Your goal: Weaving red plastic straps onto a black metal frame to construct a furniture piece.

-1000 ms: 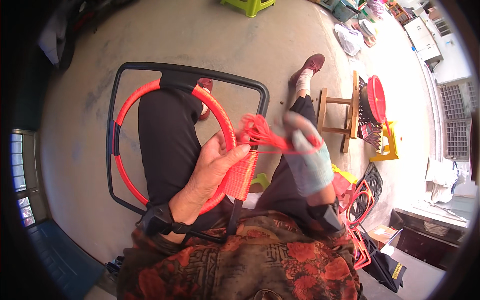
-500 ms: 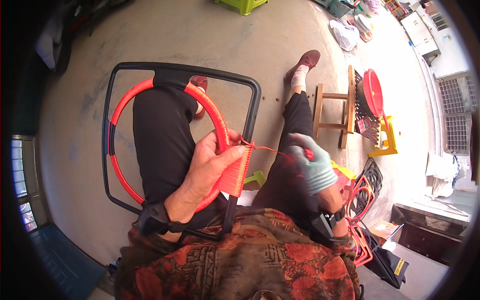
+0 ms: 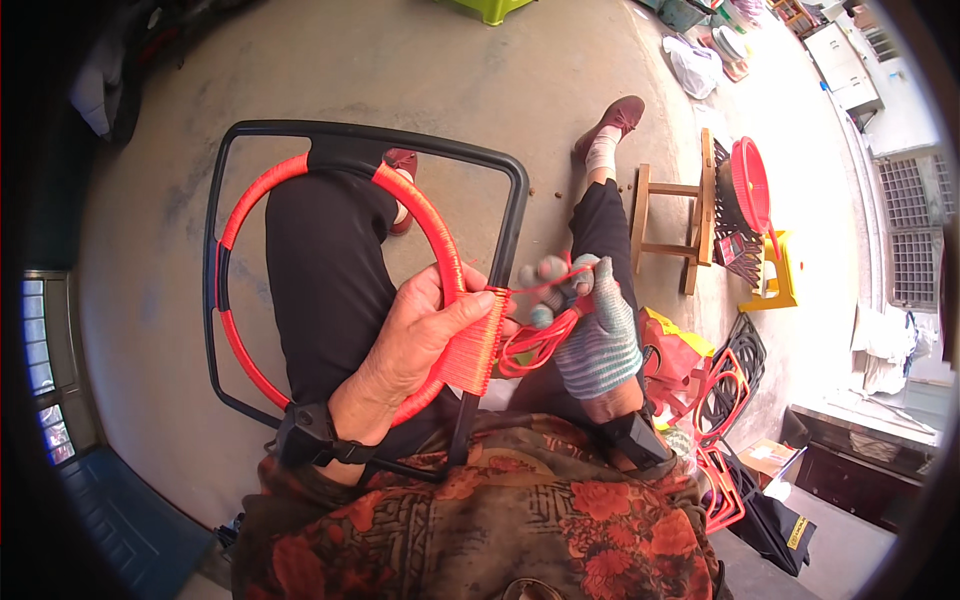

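Across my lap lies a black frame (image 3: pixel 370 135) with rounded corners and a ring (image 3: pixel 432 222) inside it, mostly wrapped in orange-red cord. A broad band of tight cord windings (image 3: pixel 472 350) joins the ring to the frame's right bar. Bare, my left hand (image 3: pixel 405 335) is closed on this wrapped part, thumb on top and fingers behind. My right hand (image 3: pixel 595 335), in a grey-green striped glove, pinches a strand near the fingertips. A loose bundle of red cord (image 3: pixel 540 345) hangs from the right hand, beside the wrapped bar.
To the right stand a wooden stool (image 3: pixel 668 220), a red round basket (image 3: pixel 750 185) and a yellow stool (image 3: pixel 778 275). More black and red frames (image 3: pixel 735 385) lean by my right side, near a red bag (image 3: pixel 672 355). A green stool (image 3: pixel 490 8) is at the far edge.
My right hand has come left, closer to the wrapped bar, and its fingers have turned upward. The cord bundle now hangs in loops between the hands. My left hand keeps its hold.
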A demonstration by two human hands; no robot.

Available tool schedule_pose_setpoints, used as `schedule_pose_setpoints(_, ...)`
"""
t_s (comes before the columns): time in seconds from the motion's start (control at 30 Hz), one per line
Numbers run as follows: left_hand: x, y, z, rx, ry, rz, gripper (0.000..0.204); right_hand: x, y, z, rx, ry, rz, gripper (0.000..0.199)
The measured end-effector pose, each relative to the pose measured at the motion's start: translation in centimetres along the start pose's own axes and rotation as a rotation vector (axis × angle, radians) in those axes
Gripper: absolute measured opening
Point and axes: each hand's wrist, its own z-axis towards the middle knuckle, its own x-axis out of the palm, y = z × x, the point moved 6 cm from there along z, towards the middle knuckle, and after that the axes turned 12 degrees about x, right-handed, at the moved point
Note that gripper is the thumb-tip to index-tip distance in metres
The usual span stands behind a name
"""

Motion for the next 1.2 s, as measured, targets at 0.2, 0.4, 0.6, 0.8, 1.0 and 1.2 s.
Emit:
schedule_pose_setpoints(0.2, 0.3, 0.1, 0.3, -0.059, 0.022, -0.043, 0.012, -3.5, -0.6, 2.1, 0.127, 0.303, 0.031, 0.038)
schedule_pose_setpoints(0.4, 0.2, 0.4, 0.8, 0.013, -0.015, 0.071, 0.012, -5.1, 4.9, 1.3, 0.014, -0.224, -1.150, 0.048)
schedule_pose_setpoints(0.6, -0.1, -0.1, 0.6, 0.076, -0.053, 0.222, 0.023, 3.5, 8.6, 1.7, -0.580, -0.377, -1.374, 0.046)
schedule_pose_setpoints(0.8, -0.6, -0.5, 1.1, 0.302, -0.105, 0.270, 0.055, 10.0, 3.3, 2.0, -0.915, -0.101, -1.884, 0.032)
schedule_pose_setpoints(1.0, -1.5, -1.8, 0.6, 0.505, -0.183, 0.388, 0.052, 11.1, 1.1, 2.1, -1.100, -0.050, -2.305, 0.024)
schedule_pose_setpoints(1.2, 0.0, -0.7, 1.2, 0.278, -0.033, 0.186, 0.033, 11.9, 1.7, 0.6, -1.048, 0.233, -2.017, 0.033)
